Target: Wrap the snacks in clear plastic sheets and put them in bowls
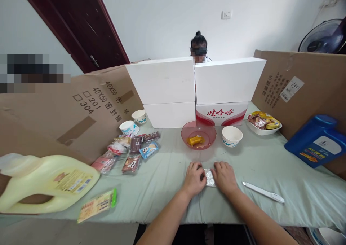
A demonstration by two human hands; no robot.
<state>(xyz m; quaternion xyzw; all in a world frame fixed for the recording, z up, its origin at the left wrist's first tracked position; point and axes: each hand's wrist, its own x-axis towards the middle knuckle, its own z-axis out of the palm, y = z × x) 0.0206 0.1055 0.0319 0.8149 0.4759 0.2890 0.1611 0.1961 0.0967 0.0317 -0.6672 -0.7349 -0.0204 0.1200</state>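
Where bowl holds snack

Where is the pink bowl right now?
The pink bowl sits mid-table, just beyond both hands, left of a white paper cup, before the white boxes.

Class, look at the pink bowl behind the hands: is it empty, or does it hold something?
Not empty. The pink bowl stands upright and holds one yellow-orange piece on its bottom.

Silvery wrapper, pink bowl, pale green tablecloth, blue jug.
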